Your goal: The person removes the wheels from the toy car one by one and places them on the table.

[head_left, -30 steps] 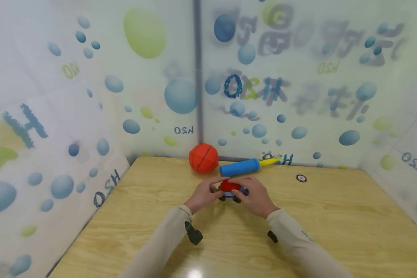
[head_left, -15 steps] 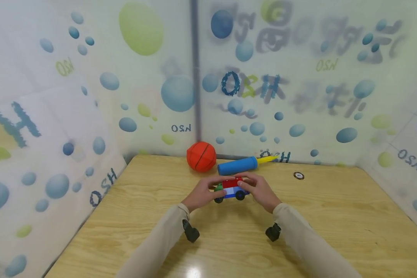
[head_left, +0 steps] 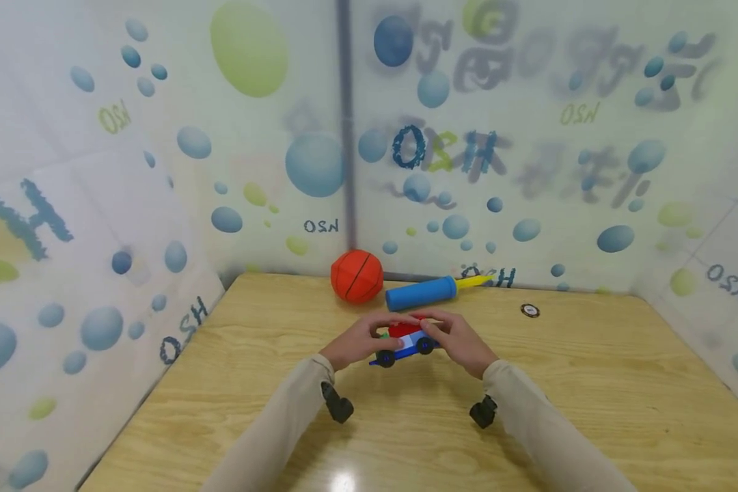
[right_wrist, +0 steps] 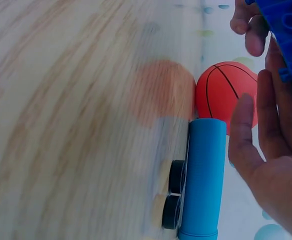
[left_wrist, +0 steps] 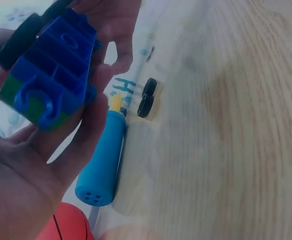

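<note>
Between both gripping hands (head_left: pixel 415 338), toy car (head_left: pixel 404 342) lengthwise left-right, left end tilted down.

The toy car (head_left: pixel 406 339) at the centre of the head view looks like hard moulded plastic, smooth and slightly glossy, with dull black wheels. The table (head_left: pixel 590 396) is pale wood with visible grain under a shiny finish (a lamp glints at lower centre). The ball (head_left: pixel 357 276) seems matt and rubbery, the pump (head_left: pixel 421 294) smooth plastic.
</note>
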The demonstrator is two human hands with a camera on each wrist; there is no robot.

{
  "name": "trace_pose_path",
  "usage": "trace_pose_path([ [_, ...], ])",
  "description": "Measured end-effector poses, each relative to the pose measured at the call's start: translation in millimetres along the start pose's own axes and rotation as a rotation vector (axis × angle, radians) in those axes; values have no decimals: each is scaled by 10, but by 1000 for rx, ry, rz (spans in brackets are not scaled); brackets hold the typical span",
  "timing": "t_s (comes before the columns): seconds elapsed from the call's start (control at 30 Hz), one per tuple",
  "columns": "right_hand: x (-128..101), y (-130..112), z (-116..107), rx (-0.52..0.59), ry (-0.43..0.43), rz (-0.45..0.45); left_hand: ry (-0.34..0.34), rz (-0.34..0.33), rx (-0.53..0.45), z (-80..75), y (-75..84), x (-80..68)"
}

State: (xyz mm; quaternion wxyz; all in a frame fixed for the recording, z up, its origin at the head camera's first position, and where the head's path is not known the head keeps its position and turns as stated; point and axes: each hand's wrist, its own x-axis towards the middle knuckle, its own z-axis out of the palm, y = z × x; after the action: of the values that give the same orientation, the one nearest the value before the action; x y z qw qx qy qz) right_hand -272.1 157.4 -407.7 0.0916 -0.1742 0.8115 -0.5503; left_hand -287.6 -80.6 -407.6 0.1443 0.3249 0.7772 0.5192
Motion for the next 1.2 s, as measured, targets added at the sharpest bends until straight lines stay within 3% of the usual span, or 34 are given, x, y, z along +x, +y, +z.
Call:
trace_pose_path([
  [0.23,9,21,5,-24,20,-27,-83,-86,-27,28,48,-13],
  [0.43,-3,12,-5,-23,-6,-28,-189,-83,-107,60,56,-15],
  [0.6,-85,-19,-59,-9,-3,-85,-101,-89,-144,58,51,-44],
  [0.8,-189,9,-74,-176,160,-206,-15,-101,-241,19,49,-48],
  [0.9,-190,7,-56,-189,199,-242,6,-92,-252,23,43,-29],
  [1.2,-198,-43,12,-70,118,-227,5,-93,-308,124,-11,10],
])
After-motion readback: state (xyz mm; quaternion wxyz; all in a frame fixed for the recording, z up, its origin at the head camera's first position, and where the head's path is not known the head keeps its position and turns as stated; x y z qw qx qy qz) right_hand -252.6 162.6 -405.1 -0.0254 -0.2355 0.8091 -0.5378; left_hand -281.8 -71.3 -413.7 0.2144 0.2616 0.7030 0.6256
